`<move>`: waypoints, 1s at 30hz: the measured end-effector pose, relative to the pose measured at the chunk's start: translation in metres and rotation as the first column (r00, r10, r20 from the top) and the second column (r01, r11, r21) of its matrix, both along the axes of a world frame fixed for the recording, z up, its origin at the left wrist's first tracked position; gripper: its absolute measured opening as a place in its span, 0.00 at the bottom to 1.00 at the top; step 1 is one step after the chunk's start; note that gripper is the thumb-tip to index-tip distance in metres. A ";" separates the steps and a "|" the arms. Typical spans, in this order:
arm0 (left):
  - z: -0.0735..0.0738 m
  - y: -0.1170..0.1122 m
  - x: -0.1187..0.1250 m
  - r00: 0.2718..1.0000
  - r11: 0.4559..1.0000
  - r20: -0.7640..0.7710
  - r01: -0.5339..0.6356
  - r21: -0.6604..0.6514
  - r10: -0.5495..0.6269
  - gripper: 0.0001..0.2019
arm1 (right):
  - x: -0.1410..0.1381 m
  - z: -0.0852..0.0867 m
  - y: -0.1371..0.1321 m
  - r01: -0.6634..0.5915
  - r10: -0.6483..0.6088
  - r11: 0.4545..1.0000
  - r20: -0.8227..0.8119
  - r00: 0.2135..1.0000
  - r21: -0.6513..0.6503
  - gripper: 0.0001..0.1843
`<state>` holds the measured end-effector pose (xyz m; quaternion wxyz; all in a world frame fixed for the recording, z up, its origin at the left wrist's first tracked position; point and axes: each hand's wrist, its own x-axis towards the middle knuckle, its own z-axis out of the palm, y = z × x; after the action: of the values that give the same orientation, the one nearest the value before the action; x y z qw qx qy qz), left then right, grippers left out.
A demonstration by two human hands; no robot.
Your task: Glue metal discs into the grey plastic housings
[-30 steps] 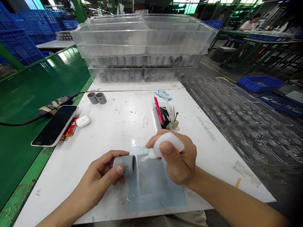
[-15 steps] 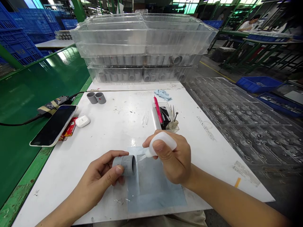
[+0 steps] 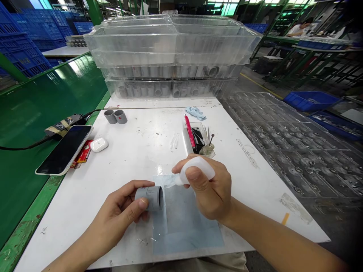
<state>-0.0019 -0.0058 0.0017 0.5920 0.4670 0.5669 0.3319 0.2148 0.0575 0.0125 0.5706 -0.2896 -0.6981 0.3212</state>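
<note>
Over the blue mat's (image 3: 184,226) left edge the left hand (image 3: 119,216) pinches a grey tube (image 3: 149,197) by its outer wall, probably light, stiff and smooth, while the right hand (image 3: 212,193) clasps a soft-looking white squeeze bottle (image 3: 196,169) above the mat's far edge.

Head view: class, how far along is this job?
Done, perhaps: two loose sleeves stand aside on the table. In hand: the left hand holds a grey sleeve; the right hand holds a squeeze bottle, nozzle just off the sleeve's open end. Left: stacked trays holding more sleeves.
</note>
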 end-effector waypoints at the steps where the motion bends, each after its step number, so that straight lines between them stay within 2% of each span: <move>1: 0.000 0.000 0.000 1.000 1.000 0.001 -0.001 0.000 0.001 0.26 | 0.000 0.000 0.000 0.003 -0.003 1.000 -0.002 1.000 0.007 0.25; 7: -0.001 -0.001 -0.001 1.000 1.000 0.001 -0.002 -0.004 0.002 0.26 | 0.000 0.002 -0.001 0.009 -0.008 0.999 -0.022 1.000 0.040 0.24; 14: -0.001 -0.001 0.000 0.999 1.000 0.038 -0.009 -0.001 0.009 0.25 | 0.004 -0.001 -0.001 -0.009 0.014 0.999 -0.117 0.993 0.043 0.19; 19: -0.001 -0.002 0.005 0.987 0.997 0.147 -0.052 -0.052 0.059 0.23 | 0.001 0.001 0.000 -0.010 0.013 0.995 -0.030 0.999 0.096 0.20; 25: 0.001 -0.002 0.006 0.982 0.997 0.178 -0.056 -0.046 0.064 0.21 | -0.001 0.001 0.000 0.051 -0.055 0.993 0.028 0.998 0.102 0.21; 30: 0.005 -0.002 0.009 0.974 0.995 0.207 -0.084 -0.059 0.094 0.21 | -0.001 0.000 0.001 0.049 -0.052 0.992 0.026 0.998 0.113 0.20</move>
<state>0.0072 -0.0078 0.0070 0.6445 0.3887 0.5297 0.3911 0.2136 0.0589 0.0129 0.5837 -0.2794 -0.7157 0.2628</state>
